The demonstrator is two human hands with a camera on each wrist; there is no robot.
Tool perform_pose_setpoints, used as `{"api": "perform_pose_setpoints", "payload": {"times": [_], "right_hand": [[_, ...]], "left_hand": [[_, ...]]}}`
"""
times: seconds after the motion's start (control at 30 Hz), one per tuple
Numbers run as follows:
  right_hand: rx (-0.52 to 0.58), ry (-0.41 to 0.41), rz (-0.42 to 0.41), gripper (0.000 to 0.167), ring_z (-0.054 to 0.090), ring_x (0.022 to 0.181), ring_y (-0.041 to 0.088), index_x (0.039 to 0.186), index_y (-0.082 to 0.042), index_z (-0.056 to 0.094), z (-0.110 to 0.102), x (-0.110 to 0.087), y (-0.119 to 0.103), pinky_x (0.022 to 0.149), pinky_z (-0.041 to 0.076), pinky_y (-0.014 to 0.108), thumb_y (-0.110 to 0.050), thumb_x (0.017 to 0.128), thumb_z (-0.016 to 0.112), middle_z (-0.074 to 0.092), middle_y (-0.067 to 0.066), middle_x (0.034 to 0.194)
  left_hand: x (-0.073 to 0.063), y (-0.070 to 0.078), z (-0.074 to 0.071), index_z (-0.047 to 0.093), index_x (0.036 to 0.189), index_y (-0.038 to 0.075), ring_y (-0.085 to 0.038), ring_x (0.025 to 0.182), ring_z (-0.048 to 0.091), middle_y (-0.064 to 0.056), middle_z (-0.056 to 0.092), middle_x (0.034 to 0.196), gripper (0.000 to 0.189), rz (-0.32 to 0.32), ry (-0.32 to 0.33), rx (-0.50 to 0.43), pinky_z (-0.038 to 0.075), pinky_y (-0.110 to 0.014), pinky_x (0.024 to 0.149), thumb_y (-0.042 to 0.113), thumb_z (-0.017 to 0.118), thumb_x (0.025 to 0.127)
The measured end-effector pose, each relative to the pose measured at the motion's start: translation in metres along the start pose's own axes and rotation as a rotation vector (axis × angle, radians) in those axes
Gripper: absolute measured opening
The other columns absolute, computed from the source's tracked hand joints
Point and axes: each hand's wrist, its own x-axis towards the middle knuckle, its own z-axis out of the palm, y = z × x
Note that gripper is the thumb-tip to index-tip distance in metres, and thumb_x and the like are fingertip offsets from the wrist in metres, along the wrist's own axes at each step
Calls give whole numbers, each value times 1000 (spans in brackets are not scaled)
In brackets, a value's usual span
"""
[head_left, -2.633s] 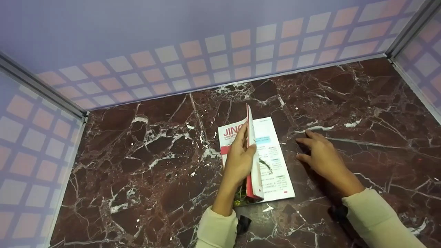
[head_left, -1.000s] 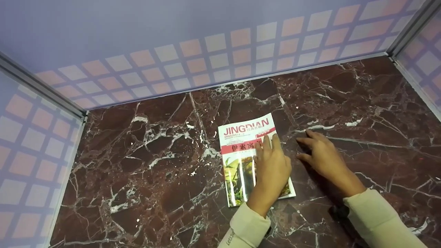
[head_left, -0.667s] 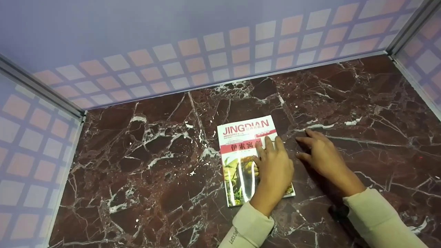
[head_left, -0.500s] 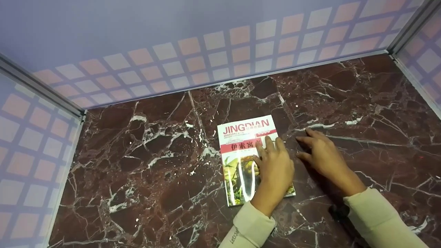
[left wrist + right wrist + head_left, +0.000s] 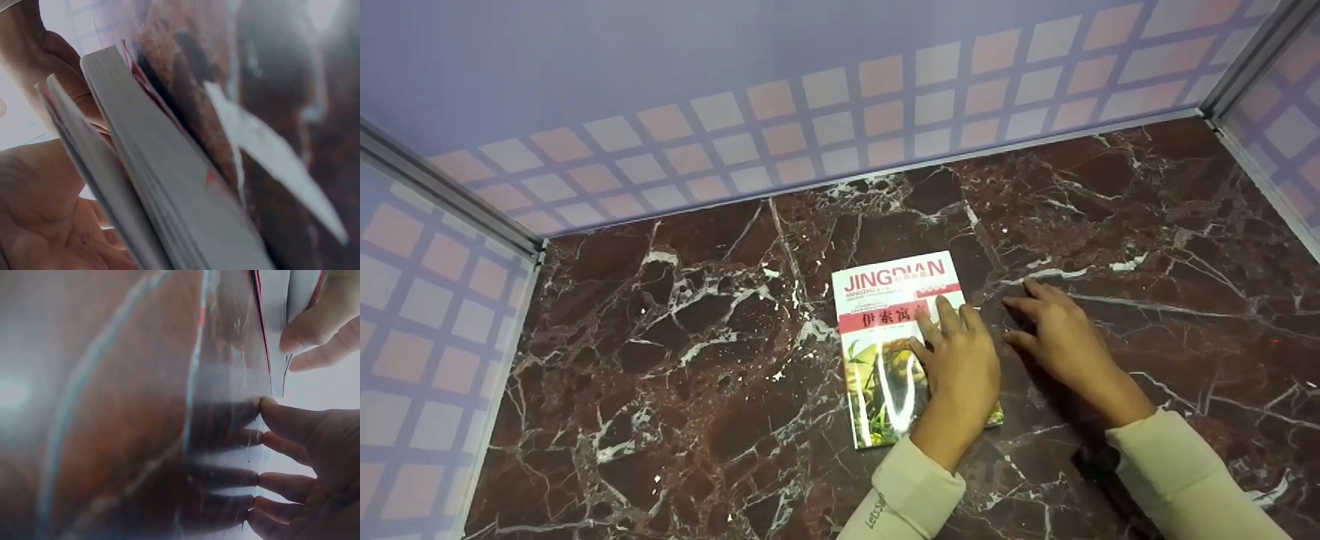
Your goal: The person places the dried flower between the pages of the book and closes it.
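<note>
A paperback book [image 5: 877, 360] lies front cover up on the marble-patterned surface. It has a white cover with red lettering and a garden picture. My left hand [image 5: 960, 367] rests on the right half of the cover, fingers spread and pointing away from me. In the left wrist view, the white page block [image 5: 163, 169] shows edge-on, with a gap under its upper leaves, and my left palm [image 5: 45, 214] is above it. To the right of the book, my right hand [image 5: 1061, 337] holds nothing. Its fingertips [image 5: 261, 481] touch the surface in the right wrist view.
The dark red, white-veined surface [image 5: 697, 420] spreads around the book. A lilac wall [image 5: 660, 75] with pink and white squares closes the back, and similar panels [image 5: 427, 360] stand left and right. A black object [image 5: 1099, 465] shows beneath my right sleeve.
Earliest, my left hand held a bundle of leaves upright over the open book. Now the cover lies down and that hand rests on it, shifted right. My right hand stays put.
</note>
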Motion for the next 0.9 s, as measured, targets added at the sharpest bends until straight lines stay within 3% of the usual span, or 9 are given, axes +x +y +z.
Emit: {"api": "perform_pose_setpoints", "payload": {"times": [0.13,0.3,0.4,0.57,0.73,0.9], "right_hand": [[-5,-9,4,48,36,134,58,128,4,64,0,0,0,110,28,66,-12,84,78,40,35,148],[-5,-21,5,49,35,135,58,129,4,63,0,1,-1,111,27,66,-11,85,78,39,36,148],[-8,-25,2,49,35,135,58,129,4,63,0,2,-1,111,27,67,-11,85,78,38,37,148],[-6,-29,6,50,34,135,58,130,4,62,-1,1,1,110,26,67,-12,85,78,38,36,149],[-10,-22,2,50,36,134,58,128,3,63,-2,0,3,111,27,66,-12,84,79,39,36,148],[-13,-16,-4,50,39,134,56,127,2,65,-3,1,4,111,30,64,-13,83,80,42,35,146]], "left_hand": [[0,0,0,45,148,12,-44,145,30,-15,33,159,57,-11,-25,-12,40,-62,106,33,64,98],[0,-2,-2,39,153,13,-43,149,23,-14,25,163,72,-19,-106,-17,34,-61,111,49,63,96],[1,-4,-6,34,157,14,-43,150,17,-13,18,166,78,-5,-170,1,32,-59,113,57,57,96],[0,-11,-10,30,158,20,-39,152,17,-10,16,167,72,47,-211,81,32,-53,115,59,46,100],[1,-23,-16,41,153,21,-34,148,28,-8,28,163,58,137,-173,97,40,-46,111,52,41,104],[2,-41,-27,53,143,16,-29,139,42,-7,46,151,48,206,-97,21,49,-44,99,43,50,104]]}}
